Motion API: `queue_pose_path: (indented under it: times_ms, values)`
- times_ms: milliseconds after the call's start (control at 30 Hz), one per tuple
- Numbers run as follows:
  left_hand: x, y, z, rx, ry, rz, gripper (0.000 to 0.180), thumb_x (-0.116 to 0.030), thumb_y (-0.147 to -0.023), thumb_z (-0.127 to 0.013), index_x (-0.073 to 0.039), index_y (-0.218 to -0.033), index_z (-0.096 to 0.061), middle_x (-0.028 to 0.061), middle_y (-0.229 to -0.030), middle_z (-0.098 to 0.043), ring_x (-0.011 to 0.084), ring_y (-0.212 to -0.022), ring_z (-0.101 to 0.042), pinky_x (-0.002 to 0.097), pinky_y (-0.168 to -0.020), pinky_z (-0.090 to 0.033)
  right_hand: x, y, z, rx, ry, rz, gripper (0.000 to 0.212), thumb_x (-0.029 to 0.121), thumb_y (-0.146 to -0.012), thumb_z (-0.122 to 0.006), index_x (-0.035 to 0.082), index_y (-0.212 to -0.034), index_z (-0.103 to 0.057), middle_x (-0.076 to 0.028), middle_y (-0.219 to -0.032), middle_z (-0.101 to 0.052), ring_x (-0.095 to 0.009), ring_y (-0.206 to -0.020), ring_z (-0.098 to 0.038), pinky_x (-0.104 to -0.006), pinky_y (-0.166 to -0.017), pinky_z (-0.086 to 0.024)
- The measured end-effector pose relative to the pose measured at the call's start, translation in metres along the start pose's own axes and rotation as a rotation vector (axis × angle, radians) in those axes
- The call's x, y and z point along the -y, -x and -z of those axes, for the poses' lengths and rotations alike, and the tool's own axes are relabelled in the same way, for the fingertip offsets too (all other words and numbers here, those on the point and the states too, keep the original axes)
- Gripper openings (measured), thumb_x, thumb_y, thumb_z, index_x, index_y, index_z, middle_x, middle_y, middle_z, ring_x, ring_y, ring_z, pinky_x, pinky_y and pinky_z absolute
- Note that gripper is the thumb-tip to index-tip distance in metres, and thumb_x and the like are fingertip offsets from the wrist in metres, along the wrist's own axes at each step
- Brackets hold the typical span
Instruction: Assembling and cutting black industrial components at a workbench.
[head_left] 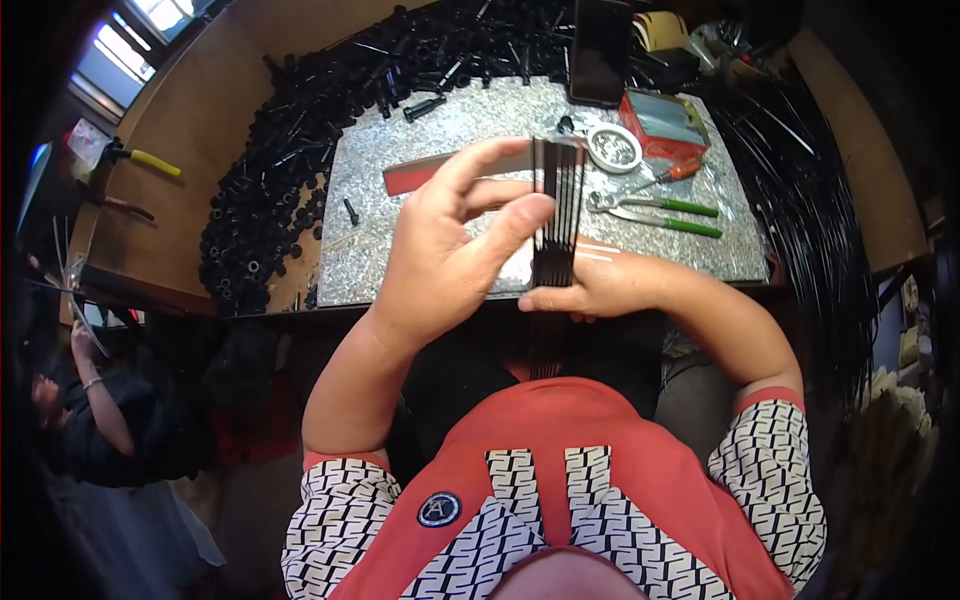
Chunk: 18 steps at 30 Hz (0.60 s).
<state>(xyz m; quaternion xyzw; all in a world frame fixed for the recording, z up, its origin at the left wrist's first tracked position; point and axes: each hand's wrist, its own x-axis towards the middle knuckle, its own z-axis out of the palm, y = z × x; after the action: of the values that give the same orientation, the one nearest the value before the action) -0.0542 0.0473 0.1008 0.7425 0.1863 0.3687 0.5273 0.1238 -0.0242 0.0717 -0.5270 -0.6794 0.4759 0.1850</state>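
A bundle of thin black rods (556,210) stands upright in front of my chest, its lower part running down toward my lap. Bent around the upper part, the fingers and thumb of my left hand (440,240) grip it from the left side. Lower down, my right hand (605,282) is closed around the same bundle, thumb across its front. Light shows through narrow gaps between the rods near the top. Where the lower ends stop is hard to make out against the dark.
Behind the hands lies a speckled board (480,115) bearing green-handled pincers (655,213), a white round dish (614,148), an orange-handled screwdriver (670,175) and a red box (662,125). Black small parts (250,210) heap around it. Long black rods (815,190) hang at right. Another person's arm (105,410) is at left.
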Motion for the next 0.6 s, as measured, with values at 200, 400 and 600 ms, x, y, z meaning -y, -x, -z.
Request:
queue_pose_path:
  times_ms: [200, 400, 600]
  values:
    - [-0.024, -0.019, -0.012, 0.153, 0.308, 0.065, 0.044, 0.002, -0.089, -0.057, 0.005, -0.130, -0.043, 0.0125, -0.096, -0.067, 0.0147, -0.093, -0.064, 0.0251, -0.081, -0.052, 0.011, 0.000, -0.003, 0.136, 0.049, -0.042, 0.039, 0.035, -0.086, -0.063, -0.003, -0.090, -0.055, -0.017, -0.081, -0.059, -0.029, -0.079, -0.058, -0.0395, -0.070, -0.047]
    - [-0.028, -0.012, -0.012, 0.201, 0.198, 0.046, 0.043, 0.001, -0.090, -0.055, 0.004, -0.132, -0.044, 0.0136, -0.089, -0.068, 0.0127, -0.085, -0.066, 0.0222, -0.073, -0.052, -0.013, 0.010, -0.015, 0.001, 0.075, 0.209, 0.036, 0.032, -0.084, -0.066, 0.000, -0.098, -0.057, -0.017, -0.094, -0.060, -0.029, -0.091, -0.058, -0.0396, -0.079, -0.046]
    - [-0.046, -0.004, -0.005, 0.218, -0.171, -0.109, 0.047, -0.004, -0.083, -0.066, 0.000, -0.127, -0.052, 0.0064, -0.069, -0.068, 0.0051, -0.061, -0.062, 0.0185, -0.053, -0.045, -0.025, 0.018, -0.018, -0.099, -0.344, 0.418, 0.078, 0.066, -0.090, -0.025, 0.002, -0.127, -0.050, -0.014, -0.124, -0.054, -0.028, -0.119, -0.049, -0.0389, -0.101, -0.037]
